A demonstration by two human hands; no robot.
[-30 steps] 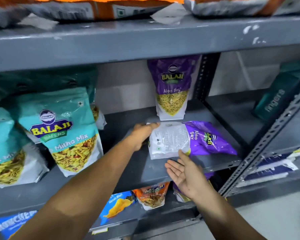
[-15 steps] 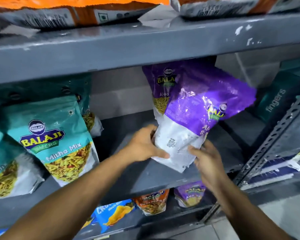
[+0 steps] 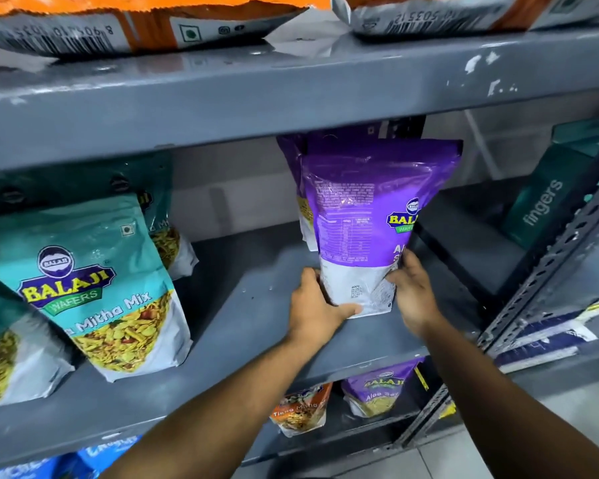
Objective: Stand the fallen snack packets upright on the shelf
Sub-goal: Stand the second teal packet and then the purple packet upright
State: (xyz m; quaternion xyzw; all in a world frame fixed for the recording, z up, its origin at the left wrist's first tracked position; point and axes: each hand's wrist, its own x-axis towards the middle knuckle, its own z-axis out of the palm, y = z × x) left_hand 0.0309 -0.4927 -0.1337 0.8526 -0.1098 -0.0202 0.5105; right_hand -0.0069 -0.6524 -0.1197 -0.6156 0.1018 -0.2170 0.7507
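A purple Aloo Sev packet [image 3: 367, 216] stands upright on the grey middle shelf [image 3: 256, 305], its back panel turned partly toward me. My left hand [image 3: 317, 305] grips its lower left corner, thumb under the white base. My right hand [image 3: 412, 292] holds its lower right side. Directly behind it a second purple packet [image 3: 293, 167] stands upright, mostly hidden.
Teal Mitha Mix packets [image 3: 97, 285] lean upright at the left of the same shelf. Orange packets [image 3: 146, 25] lie flat on the shelf above. More packets [image 3: 377, 392] sit on the shelf below. A slotted metal upright [image 3: 550, 264] and a teal box [image 3: 547, 198] stand at right.
The purple packet lay flat a second ago; both hands took hold, tilted it up, and now it stands upright on the shelf in front of the other purple packet.
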